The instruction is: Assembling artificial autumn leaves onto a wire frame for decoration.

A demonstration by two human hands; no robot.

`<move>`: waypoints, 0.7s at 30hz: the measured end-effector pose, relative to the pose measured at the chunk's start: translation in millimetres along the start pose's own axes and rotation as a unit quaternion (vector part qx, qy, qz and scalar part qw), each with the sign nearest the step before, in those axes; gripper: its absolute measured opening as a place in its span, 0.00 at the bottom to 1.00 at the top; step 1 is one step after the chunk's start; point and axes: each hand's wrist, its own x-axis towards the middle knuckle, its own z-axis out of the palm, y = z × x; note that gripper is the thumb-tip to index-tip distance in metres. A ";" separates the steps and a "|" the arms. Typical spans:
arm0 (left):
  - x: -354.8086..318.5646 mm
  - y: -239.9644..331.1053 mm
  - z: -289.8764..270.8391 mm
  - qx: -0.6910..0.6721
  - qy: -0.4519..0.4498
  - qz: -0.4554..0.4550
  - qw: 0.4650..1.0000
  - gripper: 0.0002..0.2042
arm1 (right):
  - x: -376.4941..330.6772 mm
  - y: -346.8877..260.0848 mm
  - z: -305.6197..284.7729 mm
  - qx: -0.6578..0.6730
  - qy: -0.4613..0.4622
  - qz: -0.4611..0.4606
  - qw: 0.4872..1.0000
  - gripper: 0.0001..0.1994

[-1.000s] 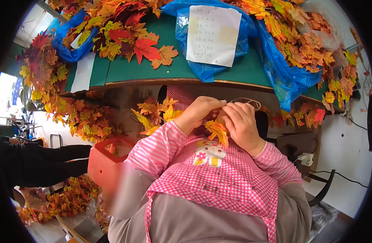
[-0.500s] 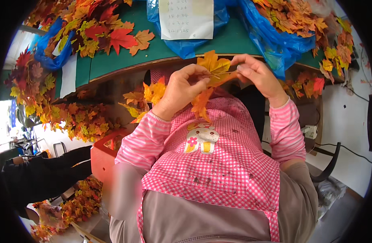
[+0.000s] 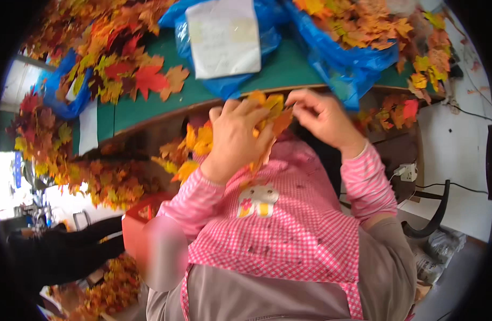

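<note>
My left hand (image 3: 236, 134) lies back-up over a bunch of orange and yellow artificial maple leaves (image 3: 278, 122), its fingers curled round them. The leaves show beyond its fingertips, while the stem is hidden under the hand. Just to the right is my right hand (image 3: 323, 119), thumb and fingers drawn together by the leaf edge. Whatever sits in that pinch is too small to make out. More yellow-orange leaves (image 3: 199, 140) hang left of my left hand, above the pink checked apron (image 3: 289, 219).
The green table (image 3: 149, 109) carries heaps of autumn leaves (image 3: 123, 64), blue plastic bags (image 3: 342, 64) and a paper sheet (image 3: 224, 40). A red plastic crate (image 3: 141, 224) stands at my left. Further left is a person's dark-clothed legs (image 3: 80, 243). A socket (image 3: 409, 172) with cords is at right.
My left hand has turned from pinching the leaf stem to lying over the leaves. My right hand has shifted slightly left and down. The whole view has shifted a little.
</note>
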 end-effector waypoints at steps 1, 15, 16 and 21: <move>3.3 3.8 -3.8 -0.009 -0.015 0.006 1.000 0.08 | -0.9 2.3 2.3 -0.001 0.008 -0.017 1.000 0.08; -5.2 -18.5 47.0 -0.577 -0.170 -0.322 0.731 0.05 | -7.2 3.1 -25.1 -0.029 -0.024 0.007 0.999 0.07; -3.9 -18.0 44.9 -0.577 -0.168 -0.325 0.731 0.05 | 3.9 6.7 -42.2 -0.059 -0.047 -0.011 0.997 0.06; -4.8 -14.0 33.3 -0.486 -0.161 -0.323 0.796 0.04 | 109.0 75.9 -130.3 -0.357 0.256 -0.071 0.895 0.09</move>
